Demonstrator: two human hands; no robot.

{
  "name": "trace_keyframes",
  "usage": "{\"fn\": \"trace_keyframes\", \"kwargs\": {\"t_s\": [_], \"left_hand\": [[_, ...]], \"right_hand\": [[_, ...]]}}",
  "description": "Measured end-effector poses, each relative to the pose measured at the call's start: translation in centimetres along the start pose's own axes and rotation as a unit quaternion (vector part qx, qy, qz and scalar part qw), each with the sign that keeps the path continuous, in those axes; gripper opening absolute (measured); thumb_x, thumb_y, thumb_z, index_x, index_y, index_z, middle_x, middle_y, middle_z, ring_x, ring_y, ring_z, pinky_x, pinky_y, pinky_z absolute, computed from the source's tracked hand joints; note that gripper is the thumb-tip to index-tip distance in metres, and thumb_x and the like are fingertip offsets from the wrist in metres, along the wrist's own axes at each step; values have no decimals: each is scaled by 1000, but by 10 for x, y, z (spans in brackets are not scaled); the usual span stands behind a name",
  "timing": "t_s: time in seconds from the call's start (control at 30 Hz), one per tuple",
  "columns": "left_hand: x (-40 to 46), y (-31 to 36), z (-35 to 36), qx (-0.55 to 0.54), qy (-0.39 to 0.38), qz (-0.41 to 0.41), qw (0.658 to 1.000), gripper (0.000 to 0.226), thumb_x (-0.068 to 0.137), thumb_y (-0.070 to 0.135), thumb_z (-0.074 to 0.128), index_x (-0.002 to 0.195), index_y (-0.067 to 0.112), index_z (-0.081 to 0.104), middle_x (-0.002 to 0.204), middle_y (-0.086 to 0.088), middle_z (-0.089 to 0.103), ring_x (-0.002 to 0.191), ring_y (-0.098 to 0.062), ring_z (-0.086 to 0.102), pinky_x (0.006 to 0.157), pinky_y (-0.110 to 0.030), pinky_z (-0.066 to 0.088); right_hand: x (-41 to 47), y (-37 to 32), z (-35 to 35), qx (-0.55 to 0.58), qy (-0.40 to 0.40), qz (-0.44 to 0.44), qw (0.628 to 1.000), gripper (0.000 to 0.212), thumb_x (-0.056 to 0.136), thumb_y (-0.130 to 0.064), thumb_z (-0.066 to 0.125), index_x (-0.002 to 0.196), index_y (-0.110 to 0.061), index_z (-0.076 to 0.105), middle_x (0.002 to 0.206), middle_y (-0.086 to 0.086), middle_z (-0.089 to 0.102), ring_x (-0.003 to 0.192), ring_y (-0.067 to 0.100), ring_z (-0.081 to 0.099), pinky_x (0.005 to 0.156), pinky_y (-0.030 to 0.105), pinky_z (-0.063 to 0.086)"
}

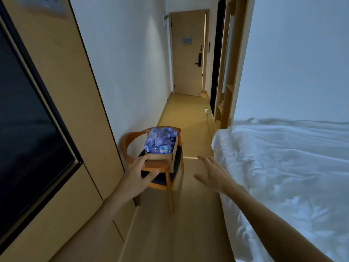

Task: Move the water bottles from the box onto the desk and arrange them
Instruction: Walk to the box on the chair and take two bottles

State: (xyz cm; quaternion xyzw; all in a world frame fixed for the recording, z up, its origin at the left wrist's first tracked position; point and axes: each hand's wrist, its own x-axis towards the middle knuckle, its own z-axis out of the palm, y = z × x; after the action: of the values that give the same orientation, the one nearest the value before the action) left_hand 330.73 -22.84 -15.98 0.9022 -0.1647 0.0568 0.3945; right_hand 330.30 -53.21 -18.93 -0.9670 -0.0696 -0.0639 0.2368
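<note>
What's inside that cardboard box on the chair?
The box is piled with plastic water bottles, blue caps showing. Whatever lies beneath the top layer is covered.

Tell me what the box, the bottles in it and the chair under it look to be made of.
Box: looks like plain brown cardboard, matte, with an open top. Bottles: apparently clear plastic, shiny, with pale blue caps. Chair: seemingly wood with a smooth orange-brown finish, bent into a curved back; its dark seat pad is probably fabric or leatherette, too dim to tell.
</note>
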Motion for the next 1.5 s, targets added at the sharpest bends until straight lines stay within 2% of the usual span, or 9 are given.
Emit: {"fn": "trace_keyframes", "kwargs": {"t_s": [0.3,0.73,0.9,1.1,1.27,1.33,1.4,1.47,1.5], "left_hand": [[118,-59,46,-63,24,-58,996,62,87,57,58,143,39,38,144,21,39,122,0,48,82,-16,42],[328,-171,83,-166,37,-108,979,73,73,76,57,135,38,46,138,25,45,118,1,53,90,-21,46],[391,-210,87,-155,35,-134,978,60,81,61,60,133,34,47,133,19,49,112,9,53,87,-21,48],[439,-256,92,-150,52,-195,968,40,90,40,65,127,32,53,126,13,57,113,-7,58,94,-34,50],[461,-286,92,-125,71,-277,950,44,91,38,65,131,31,49,123,16,53,105,-7,61,74,-6,45],[464,-297,92,-105,67,-313,942,53,90,43,64,137,26,47,127,11,55,106,-8,60,79,-11,46],[468,-309,95,-91,67,-345,932,55,90,45,63,138,24,47,129,8,56,105,-9,61,86,-22,49],[473,-318,101,-88,68,-382,918,56,91,45,62,139,22,45,130,6,55,100,-8,61,81,-19,48],[476,-322,105,-95,66,-400,909,56,92,44,61,140,22,44,130,5,55,97,-7,61,76,-15,47]], "right_hand": [[133,54,30,9,-31,-34,999,69,85,-59,57,141,-45,19,150,-7,34,134,19,41,103,49,44],[367,120,81,29,-78,-35,996,68,81,-70,47,141,-46,25,147,-11,38,128,10,46,98,36,48],[445,124,104,25,-128,-23,991,68,89,-54,57,146,-33,28,150,-3,35,130,17,45,99,39,46],[527,120,147,49,-186,-51,980,67,92,-48,58,148,-24,31,147,4,38,129,21,46,102,39,44],[593,123,188,93,-249,-67,962,68,94,-43,59,150,-17,31,148,5,39,133,21,41,107,33,37],[613,124,203,126,-268,-65,953,59,92,-39,63,143,-22,40,139,-4,47,128,17,46,103,26,41],[630,124,219,169,-275,-65,944,33,89,-31,66,118,-38,52,113,-19,57,112,11,57,84,11,47],[642,125,236,189,-278,-62,940,15,86,-28,65,97,-22,57,91,-1,60,94,12,59,71,16,49],[646,125,243,202,-281,-59,936,21,85,-28,64,95,-13,52,94,6,57,92,8,57,70,14,47]]}}
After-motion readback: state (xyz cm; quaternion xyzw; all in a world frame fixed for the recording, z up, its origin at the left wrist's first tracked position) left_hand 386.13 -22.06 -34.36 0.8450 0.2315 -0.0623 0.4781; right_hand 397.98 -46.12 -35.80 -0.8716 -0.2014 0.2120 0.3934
